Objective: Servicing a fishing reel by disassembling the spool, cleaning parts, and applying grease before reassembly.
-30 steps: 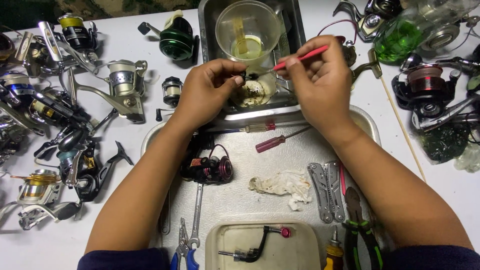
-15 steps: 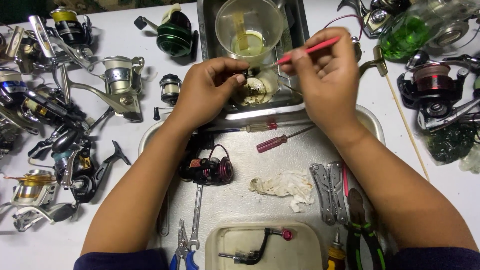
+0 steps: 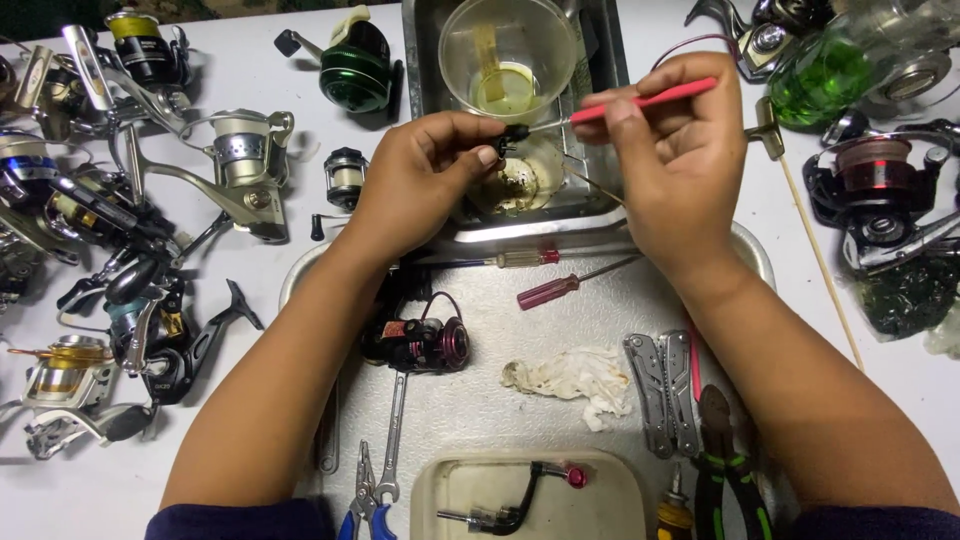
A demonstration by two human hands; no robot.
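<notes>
Barely any change: left hand (image 3: pixel 420 175) still pinches the small black part (image 3: pixel 515 133), right hand (image 3: pixel 670 150) still grips the red pick (image 3: pixel 640 102) against it, above the metal tray (image 3: pixel 600 205); cup (image 3: pixel 508 55) behind.

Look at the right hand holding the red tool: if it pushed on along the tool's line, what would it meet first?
Probably the small black part pinched in the left hand; the red tool in the right hand points straight at it.

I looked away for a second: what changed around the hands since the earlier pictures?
Very little. The right hand keeps the red-handled tool aimed at the small black part pinched in the left hand; both shifted only slightly over the metal tub. Plastic cup, screwdrivers and rag stayed put.
</notes>
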